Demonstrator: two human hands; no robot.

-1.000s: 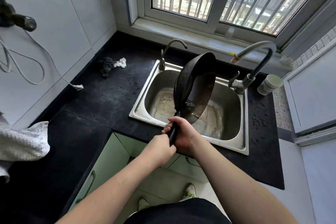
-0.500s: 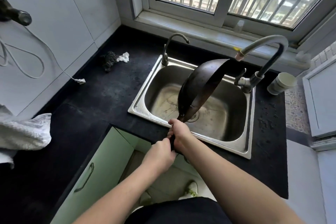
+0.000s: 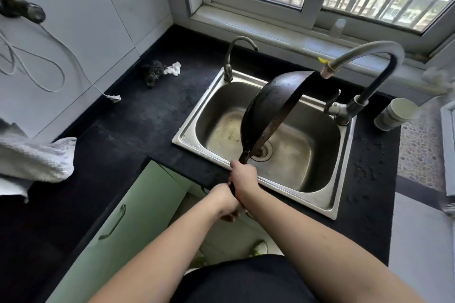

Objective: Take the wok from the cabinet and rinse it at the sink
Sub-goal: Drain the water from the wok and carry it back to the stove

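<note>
A dark wok (image 3: 269, 108) is held tipped on its edge over the steel sink (image 3: 189, 128), its outer bottom facing left and its rim reaching up near the spout of the tall faucet (image 3: 369, 56). My right hand (image 3: 242, 178) grips the wok's black handle at the sink's front edge. My left hand (image 3: 225, 200) grips the same handle just below it. No water is seen running from the spout. The sink basin is wet, with its drain showing beside the wok.
A small second tap (image 3: 230, 59) stands at the sink's back left. A dark scrubber and white scrap (image 3: 157, 72) lie on the black counter. A paper cup (image 3: 395, 113) stands right of the faucet. A white towel (image 3: 37, 162) hangs left. A green cabinet door (image 3: 128, 206) stands open below.
The wok has been rolled over: its inside faced right a second ago, and now its rim is edge-on with the bottom turned left. Both hands stayed on the handle.
</note>
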